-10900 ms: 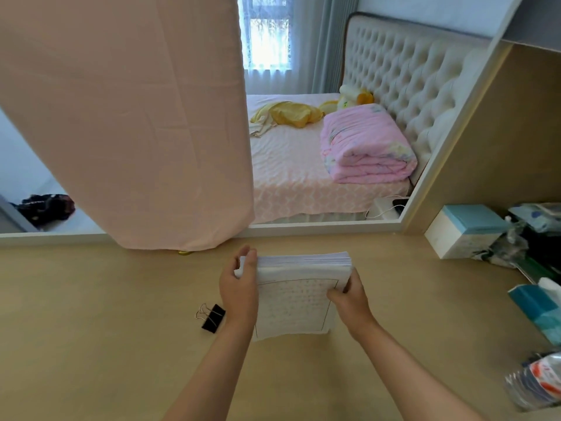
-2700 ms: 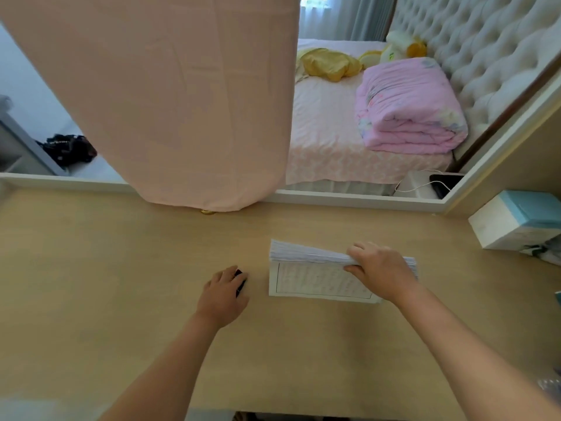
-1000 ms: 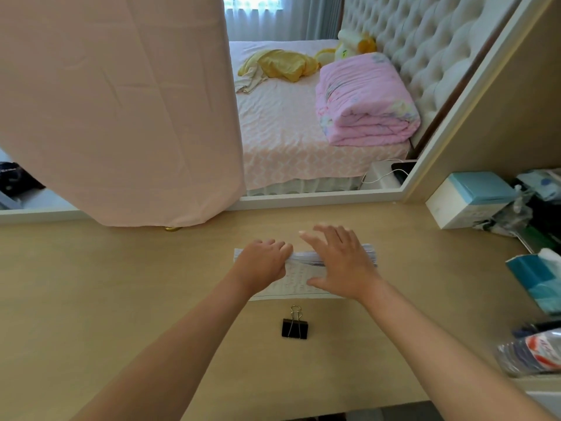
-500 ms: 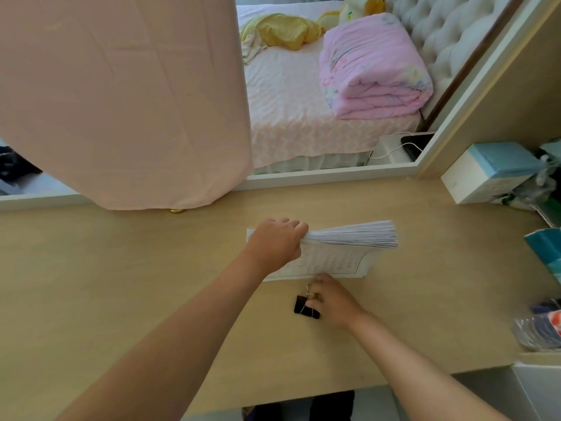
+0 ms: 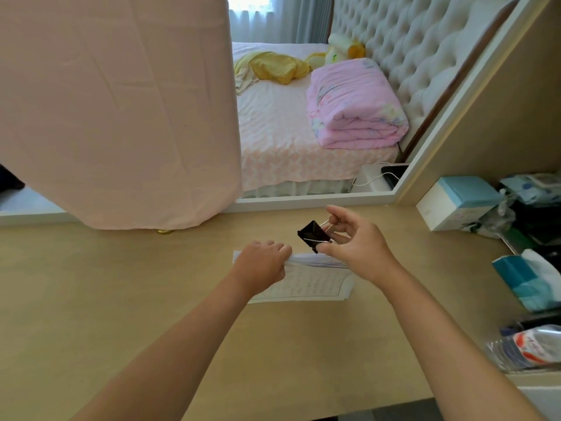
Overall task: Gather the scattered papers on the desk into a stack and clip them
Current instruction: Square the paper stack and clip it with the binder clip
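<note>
One paper stack [image 5: 306, 284] lying crosswise, left hand [image 5: 261, 265] gripping it, right hand [image 5: 352, 244] fingers pinching binder clip [image 5: 312, 237], mouth leftward

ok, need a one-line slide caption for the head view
Left hand lifts the paper stack edge off the desk while right hand brings a binder clip toward it.
</note>
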### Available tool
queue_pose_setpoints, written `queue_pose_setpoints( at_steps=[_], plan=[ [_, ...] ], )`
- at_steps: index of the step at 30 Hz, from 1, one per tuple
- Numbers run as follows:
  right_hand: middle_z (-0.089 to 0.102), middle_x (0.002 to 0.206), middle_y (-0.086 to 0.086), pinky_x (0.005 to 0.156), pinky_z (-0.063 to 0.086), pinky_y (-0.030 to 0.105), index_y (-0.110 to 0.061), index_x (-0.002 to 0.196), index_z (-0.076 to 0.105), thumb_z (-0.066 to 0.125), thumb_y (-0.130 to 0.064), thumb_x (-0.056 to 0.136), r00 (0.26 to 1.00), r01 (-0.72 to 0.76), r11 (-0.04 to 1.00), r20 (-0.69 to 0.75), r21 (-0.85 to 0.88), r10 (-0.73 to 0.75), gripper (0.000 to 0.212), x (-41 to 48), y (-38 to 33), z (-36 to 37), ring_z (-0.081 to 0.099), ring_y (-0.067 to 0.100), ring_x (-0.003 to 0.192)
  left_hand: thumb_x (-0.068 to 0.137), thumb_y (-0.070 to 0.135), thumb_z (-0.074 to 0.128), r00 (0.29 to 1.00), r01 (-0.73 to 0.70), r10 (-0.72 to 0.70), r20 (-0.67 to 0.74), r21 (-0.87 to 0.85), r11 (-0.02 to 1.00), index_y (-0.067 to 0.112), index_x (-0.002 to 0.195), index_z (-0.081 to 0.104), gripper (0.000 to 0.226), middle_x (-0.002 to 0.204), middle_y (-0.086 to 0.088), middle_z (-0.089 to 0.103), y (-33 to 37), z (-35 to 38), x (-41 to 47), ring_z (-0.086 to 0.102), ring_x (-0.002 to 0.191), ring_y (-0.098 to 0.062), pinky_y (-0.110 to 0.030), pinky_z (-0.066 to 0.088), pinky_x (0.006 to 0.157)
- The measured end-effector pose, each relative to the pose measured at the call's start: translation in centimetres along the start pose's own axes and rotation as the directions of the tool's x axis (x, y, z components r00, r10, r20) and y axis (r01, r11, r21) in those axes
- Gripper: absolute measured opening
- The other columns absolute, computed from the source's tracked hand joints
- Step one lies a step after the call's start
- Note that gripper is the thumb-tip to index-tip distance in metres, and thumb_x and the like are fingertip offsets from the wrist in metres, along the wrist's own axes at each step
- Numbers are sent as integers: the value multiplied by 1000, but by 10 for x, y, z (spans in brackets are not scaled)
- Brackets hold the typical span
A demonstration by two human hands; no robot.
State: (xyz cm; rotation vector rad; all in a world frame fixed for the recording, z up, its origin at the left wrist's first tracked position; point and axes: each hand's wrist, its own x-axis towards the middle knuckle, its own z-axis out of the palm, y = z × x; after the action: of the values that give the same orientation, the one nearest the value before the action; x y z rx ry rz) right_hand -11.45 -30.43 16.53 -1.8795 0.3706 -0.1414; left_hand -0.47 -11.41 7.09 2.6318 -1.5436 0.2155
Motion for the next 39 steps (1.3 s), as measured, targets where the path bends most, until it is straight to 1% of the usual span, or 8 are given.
queue_pose_setpoints(
  at_steps=[2,6,11,15,20,24,31,39],
  plan=[
    [60,119,-6,100,47,23,-18,135,52,88,-11,70,998,0,977,-67,-211,-15,75,16,-1,5,61,6,110,76,22,58,1000,5,-5,-2,4,1000,19,83,56,8,68,6,58,1,0,0,51,55,-17,-31,42,49],
    [56,122,-2,93,41,24,-22,128,44,89,-26,69,999,30,869,34,-495,-15,75,36,4,21,55,14,116,77,22,58,1000,13,-13,-17,-2,1000,19,83,56,7,67,7,57,2,1,-1,50,54,-15,-32,44,49],
    [61,111,-14,90,50,20,-24,127,50,94,-36,59,994,-4,918,98,-397,46,81,39,6,35,62,2,105,72,21,64,1000,14,-14,-9,20,1000,19,86,64,14,69,7,63,2,1,-2,56,55,-15,-29,44,48],
    [63,114,-10,94,54,27,-25,118,59,93,-32,63,996,92,913,21,-398,-92,65,38,2,24,62,2,107,81,22,56,1000,16,-16,4,-1,1000,19,91,60,11,75,6,62,2,1,-2,54,60,-16,-30,41,53],
    [68,104,-14,83,60,30,-26,110,65,95,-29,59,987,138,877,-12,-460,-161,59,28,-15,3,66,-1,99,86,22,47,999,39,-39,27,-10,999,19,98,57,15,82,5,62,-1,0,1,56,68,-17,-31,45,59],
    [72,100,-12,83,53,17,-22,109,71,94,-28,60,984,158,795,22,-585,-180,55,8,-25,5,67,-1,91,85,20,49,999,38,-37,32,-14,999,19,91,55,8,78,5,61,-3,0,3,53,63,-16,-30,42,55],
    [71,95,-8,74,55,36,-25,102,70,88,-37,65,975,212,566,130,-797,-181,43,-16,-16,27,67,15,86,82,19,52,998,30,-30,52,-2,1000,17,89,56,8,79,2,63,-5,0,5,57,66,-19,-29,33,53],
    [68,83,-7,61,49,31,-21,84,64,87,-36,65,984,136,477,64,-869,-163,33,-14,-15,42,62,18,73,81,13,50,999,17,-16,42,-17,1000,14,88,54,9,77,0,61,-5,-3,4,47,63,-21,-31,29,55]
  ],
)
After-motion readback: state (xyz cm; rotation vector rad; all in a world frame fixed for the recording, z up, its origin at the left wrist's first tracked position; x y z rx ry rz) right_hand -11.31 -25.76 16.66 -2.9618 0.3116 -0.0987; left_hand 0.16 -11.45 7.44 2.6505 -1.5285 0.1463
